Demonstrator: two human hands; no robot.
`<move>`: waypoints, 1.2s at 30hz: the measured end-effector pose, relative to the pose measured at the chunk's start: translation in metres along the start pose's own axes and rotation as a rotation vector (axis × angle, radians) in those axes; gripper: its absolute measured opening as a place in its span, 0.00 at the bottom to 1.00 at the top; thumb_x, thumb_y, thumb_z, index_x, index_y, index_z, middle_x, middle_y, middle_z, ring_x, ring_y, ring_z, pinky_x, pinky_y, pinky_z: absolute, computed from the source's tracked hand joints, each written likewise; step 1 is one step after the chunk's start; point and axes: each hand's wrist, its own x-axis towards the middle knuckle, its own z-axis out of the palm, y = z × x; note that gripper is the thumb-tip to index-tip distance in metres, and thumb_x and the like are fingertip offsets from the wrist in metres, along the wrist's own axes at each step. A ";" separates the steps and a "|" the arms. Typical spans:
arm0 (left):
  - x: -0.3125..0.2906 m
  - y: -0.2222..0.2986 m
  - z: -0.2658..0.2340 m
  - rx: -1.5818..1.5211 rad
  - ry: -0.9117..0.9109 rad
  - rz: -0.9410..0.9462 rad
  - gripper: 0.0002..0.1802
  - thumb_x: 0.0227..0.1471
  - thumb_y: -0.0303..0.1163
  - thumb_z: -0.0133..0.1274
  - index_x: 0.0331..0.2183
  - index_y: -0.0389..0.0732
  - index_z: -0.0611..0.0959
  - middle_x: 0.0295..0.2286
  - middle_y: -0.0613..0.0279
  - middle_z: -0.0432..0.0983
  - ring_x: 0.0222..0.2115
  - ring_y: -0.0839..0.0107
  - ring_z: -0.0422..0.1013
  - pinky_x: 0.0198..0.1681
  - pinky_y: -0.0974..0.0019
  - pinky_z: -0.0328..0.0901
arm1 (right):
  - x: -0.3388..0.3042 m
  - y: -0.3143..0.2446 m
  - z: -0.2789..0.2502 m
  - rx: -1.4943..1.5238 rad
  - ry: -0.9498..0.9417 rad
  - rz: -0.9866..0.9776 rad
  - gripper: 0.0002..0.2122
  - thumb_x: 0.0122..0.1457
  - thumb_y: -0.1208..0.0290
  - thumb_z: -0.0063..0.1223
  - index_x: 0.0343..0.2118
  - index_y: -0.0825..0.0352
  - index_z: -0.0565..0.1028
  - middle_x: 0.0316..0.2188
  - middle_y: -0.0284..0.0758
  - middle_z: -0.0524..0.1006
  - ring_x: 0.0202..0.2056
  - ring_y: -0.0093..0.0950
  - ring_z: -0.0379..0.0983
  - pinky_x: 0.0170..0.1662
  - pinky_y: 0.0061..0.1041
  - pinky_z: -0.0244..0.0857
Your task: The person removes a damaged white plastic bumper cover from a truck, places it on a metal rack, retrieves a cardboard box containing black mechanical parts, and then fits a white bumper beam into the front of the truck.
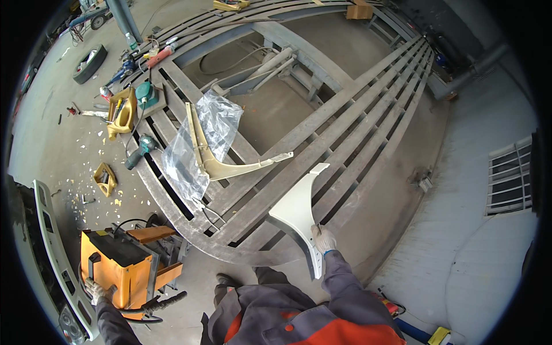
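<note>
My right hand, in a white glove, grips the edge of a cream-coloured curved car body panel. The panel's upper part lies over the slatted steel frame bench, and its narrow lower end points toward me. On the left, my gloved left hand is closed at the near side of an orange boxy machine on a wheeled cart; its fingers show only in part. A second cream panel, long and bent, lies on the bench beside and partly over clear plastic film.
A green cordless drill, a green-topped tool and a red grinder lie along the bench's left side. Yellow cut-off pieces and chips litter the floor. A white car bumper stands far left; a wall bounds the right.
</note>
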 end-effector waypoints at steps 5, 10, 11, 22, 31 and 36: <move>0.068 -0.027 0.049 0.121 0.064 0.129 0.80 0.33 0.56 0.74 0.69 0.37 0.36 0.71 0.50 0.31 0.71 0.50 0.31 0.73 0.49 0.34 | -0.010 -0.027 -0.027 -0.089 0.214 0.018 0.28 0.65 0.44 0.40 0.36 0.69 0.81 0.34 0.57 0.78 0.42 0.57 0.75 0.45 0.51 0.68; -0.016 0.005 -0.013 -0.003 -0.007 -0.006 0.78 0.36 0.51 0.74 0.70 0.45 0.35 0.71 0.57 0.30 0.72 0.54 0.32 0.70 0.42 0.45 | -0.002 -0.058 -0.035 0.022 0.370 -0.114 0.26 0.66 0.48 0.44 0.39 0.73 0.79 0.32 0.59 0.78 0.40 0.58 0.75 0.44 0.48 0.69; -0.012 0.003 -0.010 -0.010 -0.007 -0.001 0.78 0.36 0.51 0.74 0.70 0.46 0.35 0.71 0.57 0.30 0.72 0.55 0.32 0.70 0.42 0.46 | 0.009 -0.057 -0.037 0.042 0.409 -0.091 0.25 0.66 0.49 0.45 0.41 0.72 0.78 0.34 0.58 0.79 0.40 0.57 0.76 0.44 0.48 0.69; 0.023 -0.016 0.022 -0.053 0.082 0.044 0.77 0.36 0.46 0.76 0.70 0.48 0.36 0.72 0.61 0.30 0.72 0.57 0.33 0.67 0.37 0.51 | 0.155 -0.059 -0.024 1.105 0.334 0.396 0.16 0.68 0.56 0.46 0.43 0.67 0.69 0.15 0.33 0.67 0.11 0.26 0.60 0.13 0.27 0.54; 0.015 -0.010 0.015 -0.045 0.042 0.031 0.78 0.34 0.47 0.76 0.70 0.48 0.36 0.72 0.59 0.30 0.72 0.56 0.33 0.65 0.31 0.50 | 0.149 -0.099 0.032 1.458 0.253 0.552 0.16 0.70 0.54 0.42 0.35 0.64 0.66 0.15 0.32 0.64 0.11 0.24 0.58 0.13 0.24 0.52; 0.018 -0.008 0.013 -0.066 0.061 0.049 0.80 0.31 0.51 0.77 0.70 0.45 0.37 0.72 0.55 0.31 0.72 0.55 0.33 0.63 0.28 0.50 | 0.152 -0.113 0.054 1.595 0.305 0.618 0.17 0.69 0.52 0.38 0.35 0.63 0.67 0.16 0.32 0.66 0.12 0.23 0.57 0.15 0.22 0.53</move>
